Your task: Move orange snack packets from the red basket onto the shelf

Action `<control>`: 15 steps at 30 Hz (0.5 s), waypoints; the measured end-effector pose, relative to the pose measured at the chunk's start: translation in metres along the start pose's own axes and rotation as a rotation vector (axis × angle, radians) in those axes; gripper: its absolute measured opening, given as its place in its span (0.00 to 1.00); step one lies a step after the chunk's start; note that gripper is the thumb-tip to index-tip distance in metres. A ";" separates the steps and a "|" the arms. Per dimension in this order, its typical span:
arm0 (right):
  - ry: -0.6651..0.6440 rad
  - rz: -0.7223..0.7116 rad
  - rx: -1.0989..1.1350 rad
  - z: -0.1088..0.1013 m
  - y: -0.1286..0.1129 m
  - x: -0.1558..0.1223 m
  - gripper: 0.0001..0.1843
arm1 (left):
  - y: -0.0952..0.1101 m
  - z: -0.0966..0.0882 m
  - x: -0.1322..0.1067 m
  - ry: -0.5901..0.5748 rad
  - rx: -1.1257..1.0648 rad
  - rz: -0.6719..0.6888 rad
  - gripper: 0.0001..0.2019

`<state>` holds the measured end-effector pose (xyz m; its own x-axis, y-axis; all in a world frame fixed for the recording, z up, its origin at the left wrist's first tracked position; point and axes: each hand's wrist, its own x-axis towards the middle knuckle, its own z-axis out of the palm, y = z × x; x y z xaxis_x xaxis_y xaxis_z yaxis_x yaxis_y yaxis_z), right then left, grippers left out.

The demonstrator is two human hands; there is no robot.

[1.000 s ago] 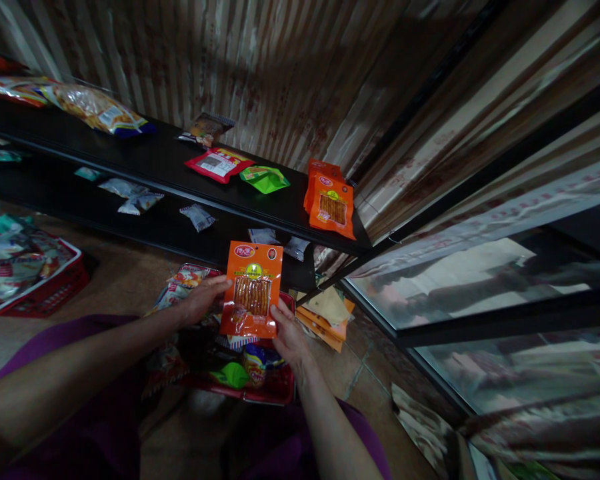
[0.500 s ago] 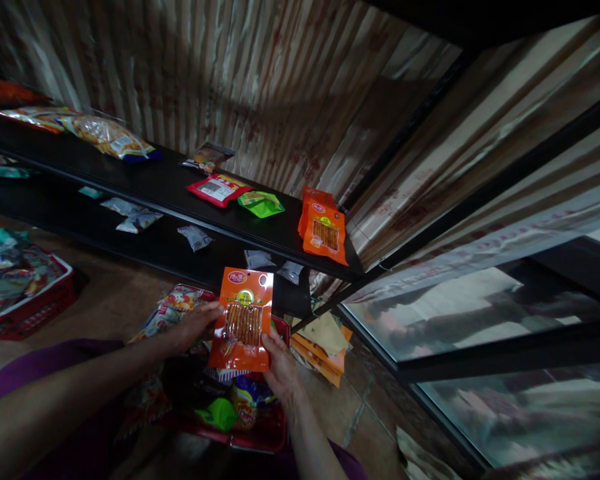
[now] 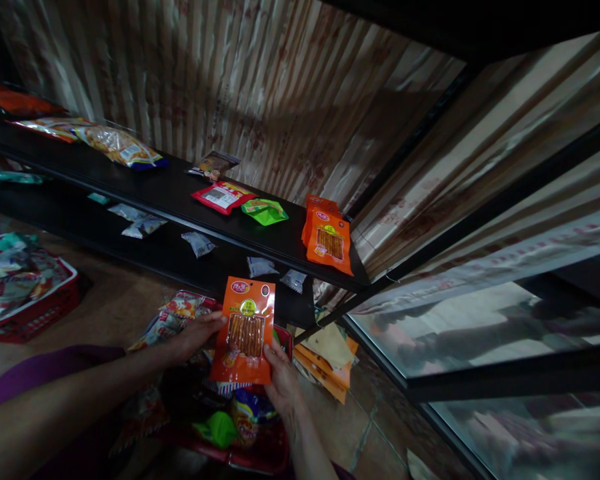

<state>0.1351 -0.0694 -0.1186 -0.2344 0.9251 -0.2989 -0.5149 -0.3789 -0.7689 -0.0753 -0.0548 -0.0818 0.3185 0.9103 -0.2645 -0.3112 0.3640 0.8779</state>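
Both hands hold an orange snack packet (image 3: pixel 245 332) by its two sides, its printed front with a clear window of brown sticks facing me. My left hand (image 3: pixel 200 333) is closed on its left edge, and my right hand (image 3: pixel 281 377) pinches the lower right edge with the thumb in front. Under the packet stands a red basket (image 3: pixel 260 459) of mixed snacks, among them a green packet (image 3: pixel 219 429) and a blue one (image 3: pixel 253 410). Similar orange packets (image 3: pixel 329 240) lie stacked at the right end of the black shelf (image 3: pixel 170 183).
On the upper shelf lie a red packet (image 3: pixel 223 197), a green packet (image 3: pixel 265 211) and larger bags (image 3: pixel 123 145). Small pale packets (image 3: pixel 144 225) lie one level below. A second red basket (image 3: pixel 35 310) is at left. Orange envelopes (image 3: pixel 325 363) rest on the floor beside a glass-panelled frame (image 3: pixel 405 380).
The view has shifted slightly, so the shelf and its packets appear a little lower and further right. Both hands keep the same hold on the orange packet.
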 end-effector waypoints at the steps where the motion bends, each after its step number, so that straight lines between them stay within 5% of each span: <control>1: 0.014 0.008 0.002 -0.001 0.000 0.001 0.20 | 0.000 0.000 0.000 -0.005 -0.003 -0.011 0.20; 15: 0.015 0.010 0.032 -0.001 -0.001 0.011 0.21 | -0.013 -0.013 0.008 -0.004 0.040 -0.084 0.17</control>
<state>0.1342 -0.0585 -0.1216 -0.2276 0.9213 -0.3153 -0.5385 -0.3889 -0.7475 -0.0802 -0.0499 -0.1005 0.3460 0.8759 -0.3363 -0.2476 0.4309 0.8678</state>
